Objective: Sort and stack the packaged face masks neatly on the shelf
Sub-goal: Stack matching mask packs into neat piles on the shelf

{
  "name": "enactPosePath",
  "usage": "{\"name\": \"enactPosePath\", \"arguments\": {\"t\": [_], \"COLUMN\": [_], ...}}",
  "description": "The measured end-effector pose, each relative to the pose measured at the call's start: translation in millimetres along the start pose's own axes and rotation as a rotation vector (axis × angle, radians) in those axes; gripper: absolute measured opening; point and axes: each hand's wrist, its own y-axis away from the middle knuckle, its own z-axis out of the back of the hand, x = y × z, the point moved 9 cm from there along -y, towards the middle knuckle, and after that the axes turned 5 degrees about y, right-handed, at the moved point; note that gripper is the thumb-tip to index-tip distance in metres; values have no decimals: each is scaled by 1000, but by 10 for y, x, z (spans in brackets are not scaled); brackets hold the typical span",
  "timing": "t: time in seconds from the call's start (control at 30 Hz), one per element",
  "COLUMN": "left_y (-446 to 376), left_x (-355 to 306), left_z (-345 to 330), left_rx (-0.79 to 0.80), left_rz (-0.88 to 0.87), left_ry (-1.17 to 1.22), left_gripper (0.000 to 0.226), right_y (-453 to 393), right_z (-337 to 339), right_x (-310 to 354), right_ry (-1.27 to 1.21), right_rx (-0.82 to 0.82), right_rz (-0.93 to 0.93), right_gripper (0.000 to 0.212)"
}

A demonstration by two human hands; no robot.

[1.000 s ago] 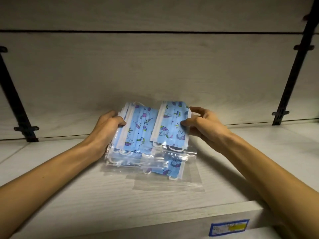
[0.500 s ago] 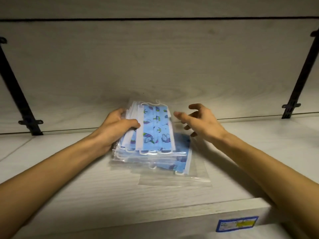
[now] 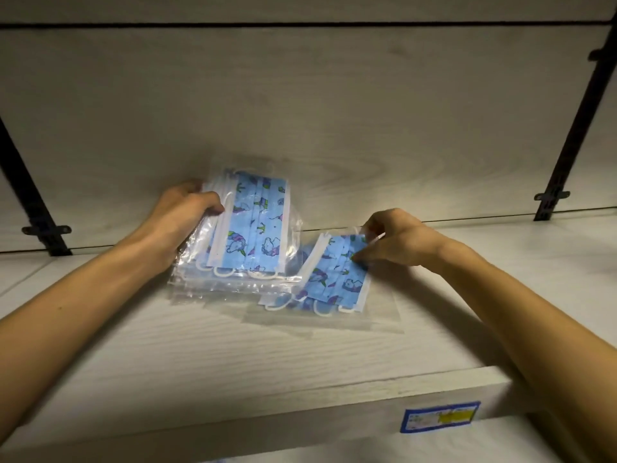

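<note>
A stack of clear-bagged blue face masks with unicorn prints (image 3: 253, 228) is tilted up at the back of the pale wooden shelf (image 3: 233, 355). My left hand (image 3: 182, 217) grips that stack from its left side. To the right, a smaller pile of the same bagged masks (image 3: 334, 279) lies flat on the shelf. My right hand (image 3: 390, 240) pinches the top far edge of this pile between thumb and fingers.
A wood-grain back panel (image 3: 334, 111) rises behind the shelf. Black metal brackets stand at the left (image 3: 40, 225) and at the right (image 3: 554, 192). A blue and yellow price label (image 3: 440, 416) sits on the shelf's front edge.
My left hand has lifted and tilted its stack up toward the back panel. My right hand, open before, has come down and pinched the pile left lying on the shelf.
</note>
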Motion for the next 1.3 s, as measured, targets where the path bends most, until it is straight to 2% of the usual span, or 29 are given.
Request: {"name": "enactPosePath", "arguments": {"t": [0.13,0.33,0.43,0.5,0.57,0.7,0.77,0.87,0.9,0.97,1.03,1.07,1.2,1.3], "left_y": [37,73,99,134,175,336,361,304,275,190,121,95,52,44], "left_x": [53,4,50,97,121,191,209,240,237,228,204,199,184,183], "left_z": [-20,-62,-122,-201,-294,-585,-615,-522,-457,-302,-172,-124,-31,-20], "left_rx": [-9,-21,19,56,99,290,287,248,227,157,93,71,29,19], "left_rz": [37,7,23,44,56,116,107,119,122,115,108,110,114,119], "left_ry": [9,20,-9,6,32,126,137,94,45,-61,-106,-105,-95,-68], "left_gripper": [8,18,9,5,4,31,26,23,19,11,6,6,11,8], "right_y": [-12,38,75,100,114,103,93,57,44,12,14,37,62,64], "right_z": [91,368,390,314,205,-20,-91,-45,-18,-35,-172,-230,-249,-189], "right_x": [-5,-40,16,116,235,439,488,449,387,261,124,84,160,224], "right_ry": [-314,-738,-962,-1008,-991,-951,-896,-735,-627,-186,221,308,233,128], "right_rx": [-78,-268,-243,-210,-196,-101,-52,-115,-151,-144,-21,39,65,16], "right_rz": [6,-42,-35,-8,27,140,189,206,184,128,48,17,64,105], "right_gripper": [28,24,27,31,43,70,75,75,74,73,76,76,64,37]}}
